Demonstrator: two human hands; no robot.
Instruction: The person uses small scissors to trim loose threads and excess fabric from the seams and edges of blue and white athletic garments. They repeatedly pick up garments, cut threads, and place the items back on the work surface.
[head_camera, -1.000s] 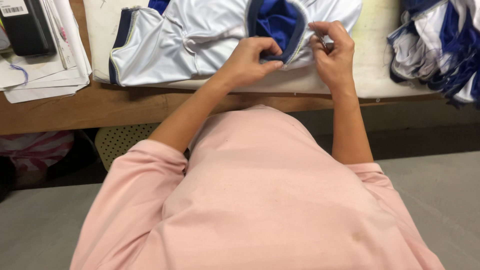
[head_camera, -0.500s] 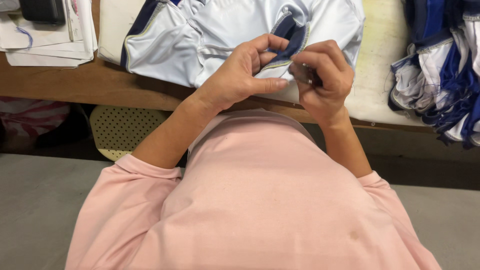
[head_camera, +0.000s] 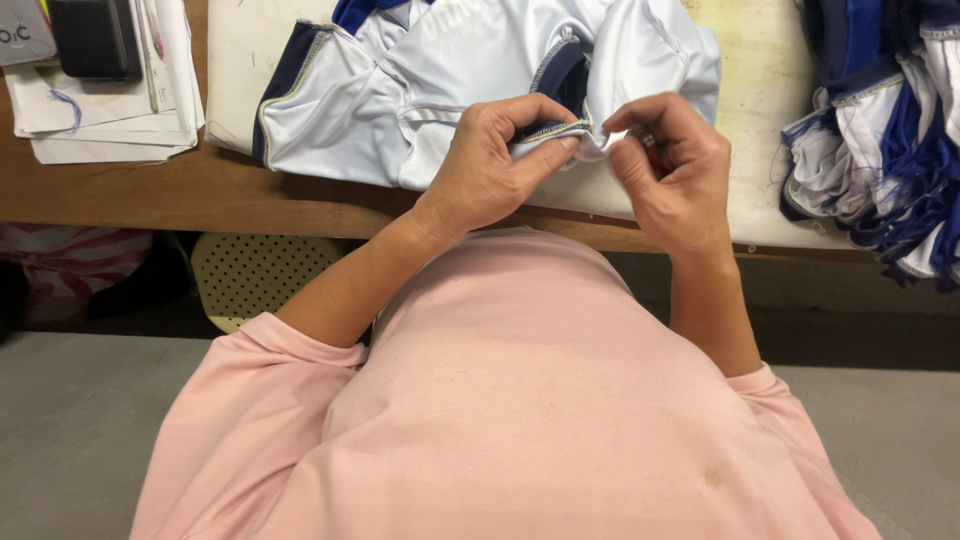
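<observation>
A white sports garment (head_camera: 450, 70) with navy blue trim lies on a pale cloth-covered board (head_camera: 760, 110) at the table's near edge. My left hand (head_camera: 490, 165) pinches a stitched hem of the garment between thumb and fingers. Right beside it, my right hand (head_camera: 670, 165) pinches the same bunched edge, fingers curled. The two hands almost touch, raised a little over the near edge of the board. My pink sleeves and chest fill the lower half of the view.
A pile of white and blue garments (head_camera: 880, 130) sits at the right. Papers (head_camera: 100, 110) and a dark box (head_camera: 95, 35) lie at the left on the wooden table (head_camera: 150, 195). A perforated cream stool (head_camera: 255, 275) and pink striped bag (head_camera: 70, 265) sit under it.
The garment's edge has been drawn closer to me and bunched between both hands. The blue inner lining visible a second ago is now mostly folded out of sight.
</observation>
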